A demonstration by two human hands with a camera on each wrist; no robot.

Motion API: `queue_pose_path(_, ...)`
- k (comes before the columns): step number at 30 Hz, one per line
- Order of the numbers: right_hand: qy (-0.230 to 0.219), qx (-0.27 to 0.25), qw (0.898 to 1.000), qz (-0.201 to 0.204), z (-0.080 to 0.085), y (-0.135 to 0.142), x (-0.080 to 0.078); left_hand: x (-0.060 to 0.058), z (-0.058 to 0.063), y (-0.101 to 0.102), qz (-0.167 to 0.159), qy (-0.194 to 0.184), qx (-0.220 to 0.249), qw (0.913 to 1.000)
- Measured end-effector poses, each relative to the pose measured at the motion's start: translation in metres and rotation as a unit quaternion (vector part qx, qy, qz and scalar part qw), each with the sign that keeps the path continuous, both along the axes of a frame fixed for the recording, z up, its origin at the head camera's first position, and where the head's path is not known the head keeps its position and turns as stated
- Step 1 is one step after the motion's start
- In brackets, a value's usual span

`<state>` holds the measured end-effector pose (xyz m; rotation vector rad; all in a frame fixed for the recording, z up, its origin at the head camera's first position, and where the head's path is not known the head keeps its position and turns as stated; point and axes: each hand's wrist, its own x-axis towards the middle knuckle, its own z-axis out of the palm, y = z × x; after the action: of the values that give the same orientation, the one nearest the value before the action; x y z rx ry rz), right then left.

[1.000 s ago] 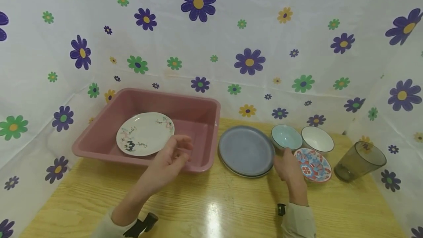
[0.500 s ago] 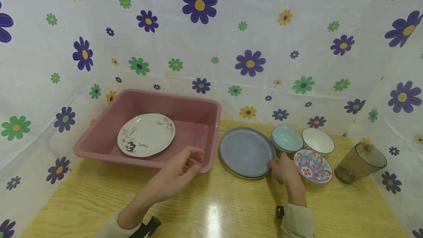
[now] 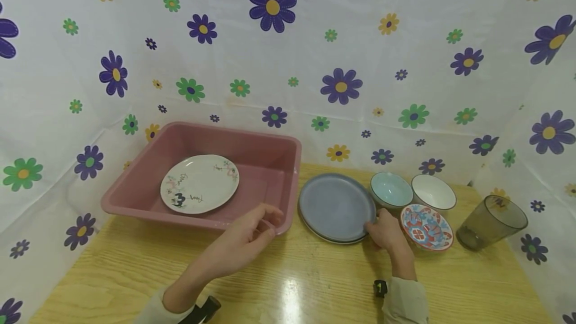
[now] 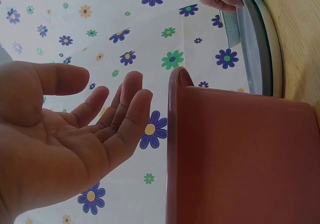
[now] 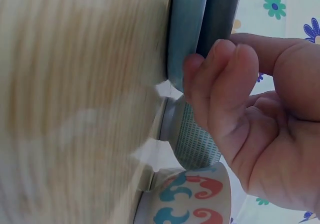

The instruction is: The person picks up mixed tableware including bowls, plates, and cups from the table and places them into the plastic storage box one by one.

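Two stacked plates lie on the table right of the pink basin (image 3: pixel 294 184); the upper one is a grey-blue plate (image 3: pixel 337 206). My right hand (image 3: pixel 388 234) pinches its right rim, thumb on top and curled fingers at the underside, as the right wrist view shows on the dark plate edge (image 5: pixel 219 13). Below it sits the lower plate (image 5: pixel 187 28). My left hand (image 3: pixel 245 239) hovers before the basin's front right corner, fingers loosely bent and holding nothing; the left wrist view shows its bare palm (image 4: pixel 75 149). Inside the basin, a white oval plate (image 3: pixel 200 184) with printed decoration leans tilted.
Behind and right of my right hand stand a light blue bowl (image 3: pixel 391 190), a white bowl (image 3: pixel 433 192) and a red-and-blue patterned bowl (image 3: pixel 426 227). A smoky glass (image 3: pixel 491 221) tilts at far right. A flowered curtain (image 3: pixel 216 59) backs the wooden table (image 3: pixel 333 284).
My right hand has moved left from beside the bowls to the grey-blue plate's rim and taken hold of it. My left hand has drifted right and toward me, away from the oval plate.
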<state>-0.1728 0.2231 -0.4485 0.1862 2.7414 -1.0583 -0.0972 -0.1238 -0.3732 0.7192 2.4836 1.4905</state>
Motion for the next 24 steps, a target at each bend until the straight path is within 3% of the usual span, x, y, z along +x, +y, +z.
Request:
queue_pose_path(4,0.017,0.029,0.999,0.007,0.0013,-0.0008,-0.0012,-0.0001,-0.001,0.0001,-0.006,-0.001,0.004,1.0)
queue_pose_path(13,0.032,0.037,0.999,0.002,-0.0007,-0.002,-0.0028,0.0009,-0.0007,0.0,-0.007,-0.005,0.004,1.0)
queue_pose_path(24,0.008,-0.036,0.998,-0.043,0.0014,-0.0025,-0.0021,0.0009,0.0012,-0.0003,-0.003,-0.003,-0.005,1.0)
